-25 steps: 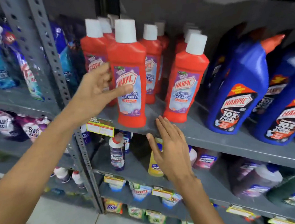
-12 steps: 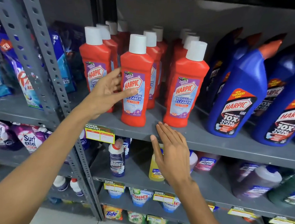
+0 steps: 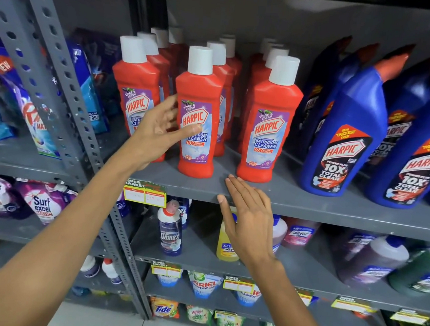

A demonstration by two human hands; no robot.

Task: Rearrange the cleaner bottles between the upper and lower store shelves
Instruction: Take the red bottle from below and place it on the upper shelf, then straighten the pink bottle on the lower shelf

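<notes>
Several red Harpic bathroom cleaner bottles with white caps stand in rows on the upper shelf. The front middle red bottle stands upright near the shelf's front edge. My left hand is spread open just left of it, thumb tip at its label, not gripping. My right hand is open and flat, fingertips resting on the upper shelf's front edge below the front right red bottle. On the lower shelf stand a Domex bottle and a yellow cleaner bottle, partly hidden by my right hand.
Large blue Harpic bottles fill the upper shelf's right side. A perforated grey upright post divides the bays; detergent pouches fill the left bay. Dark Lizol bottles lie on the lower shelf's right. Ariel and Tide packs sit lower down.
The front middle red bottle went from held out near the edge to standing set back on the shelf; my left hand has let go of it and opened. My right hand stayed near the shelf edge.
</notes>
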